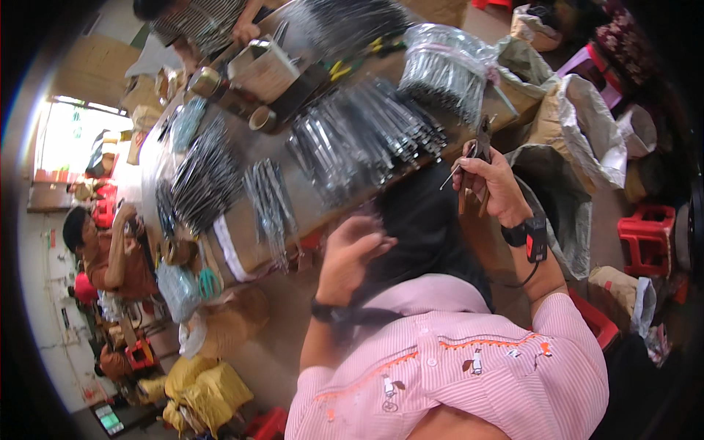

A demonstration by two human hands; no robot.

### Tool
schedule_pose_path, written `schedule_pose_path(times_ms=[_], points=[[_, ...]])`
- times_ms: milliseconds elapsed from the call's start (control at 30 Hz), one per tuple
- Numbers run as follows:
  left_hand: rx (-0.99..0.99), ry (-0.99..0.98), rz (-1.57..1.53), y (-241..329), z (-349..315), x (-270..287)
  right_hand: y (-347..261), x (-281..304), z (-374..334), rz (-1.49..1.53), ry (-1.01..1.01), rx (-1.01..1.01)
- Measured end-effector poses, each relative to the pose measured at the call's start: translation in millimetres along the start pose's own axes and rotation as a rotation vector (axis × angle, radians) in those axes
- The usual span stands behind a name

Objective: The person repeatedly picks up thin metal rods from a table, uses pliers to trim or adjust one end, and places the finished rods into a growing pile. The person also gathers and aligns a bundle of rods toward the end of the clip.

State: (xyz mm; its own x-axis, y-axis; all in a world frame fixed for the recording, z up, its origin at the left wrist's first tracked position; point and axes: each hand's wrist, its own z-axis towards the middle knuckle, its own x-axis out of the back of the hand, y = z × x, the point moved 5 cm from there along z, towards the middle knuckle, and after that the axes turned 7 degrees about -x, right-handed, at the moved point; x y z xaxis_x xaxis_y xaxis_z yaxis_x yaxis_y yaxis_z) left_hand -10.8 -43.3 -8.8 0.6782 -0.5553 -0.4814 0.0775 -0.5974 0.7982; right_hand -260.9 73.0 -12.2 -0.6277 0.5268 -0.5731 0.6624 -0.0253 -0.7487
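I have open air between the left fingers [372, 242] and right fingers [477, 168], over black cloth [419, 220]. Beyond, metal rods [367, 136] block the worktop [306, 214], with a narrow bare strip to their left; a grey sack [570, 213] crowds the right side.

Red stool [647, 229], yellow sack [209, 385], window [79, 139]

No lettering, labels or numbers can be read.

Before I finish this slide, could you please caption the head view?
Right hand holding pliers, left hand blurred, beside a table laden with thin metal rods.
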Motion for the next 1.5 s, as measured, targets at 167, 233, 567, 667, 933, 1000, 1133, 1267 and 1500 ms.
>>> schedule_pose_path(times_ms=[167, 233, 567, 667, 933, 1000, 1133, 1267, 1500], points=[[-0.067, -0.122, 0.04, -4.9, 11.4, -31.8, 16.3, -41.7, -18.1, -0.083, 0.005, 0.067], [-0.152, -0.153, 0.026, -2.1, 16.9, -39.2, 16.6, -49.5, -22.3, -0.149, 0.002, 0.115], [-0.248, -0.14, 0.085, 0.2, 21.0, -29.4, 20.8, -58.0, -28.8, -0.224, 0.045, 0.223], [-0.278, -0.125, 0.09, 4.2, 18.5, -27.0, 26.8, -65.1, -28.2, -0.339, -0.002, 0.179], [-0.258, -0.102, 0.14, 3.2, 20.3, -14.0, 30.3, -75.5, -24.8, -0.316, 0.099, 0.267], [-0.226, -0.115, 0.177, 2.0, 19.5, -11.8, 18.6, -69.2, -19.2, -0.218, 0.144, 0.337], [-0.116, -0.227, 0.259, -4.8, 13.6, -22.4, 19.4, -62.4, -16.1, -0.283, 0.118, 0.209], [0.059, -0.336, 0.292, -11.3, 9.0, -33.3, 37.1, -60.0, -16.0, -0.239, -0.019, -0.011], [-0.007, -0.398, 0.104, -3.5, 6.6, -40.0, 44.1, -54.6, -8.9, -0.183, 0.039, -0.016]])
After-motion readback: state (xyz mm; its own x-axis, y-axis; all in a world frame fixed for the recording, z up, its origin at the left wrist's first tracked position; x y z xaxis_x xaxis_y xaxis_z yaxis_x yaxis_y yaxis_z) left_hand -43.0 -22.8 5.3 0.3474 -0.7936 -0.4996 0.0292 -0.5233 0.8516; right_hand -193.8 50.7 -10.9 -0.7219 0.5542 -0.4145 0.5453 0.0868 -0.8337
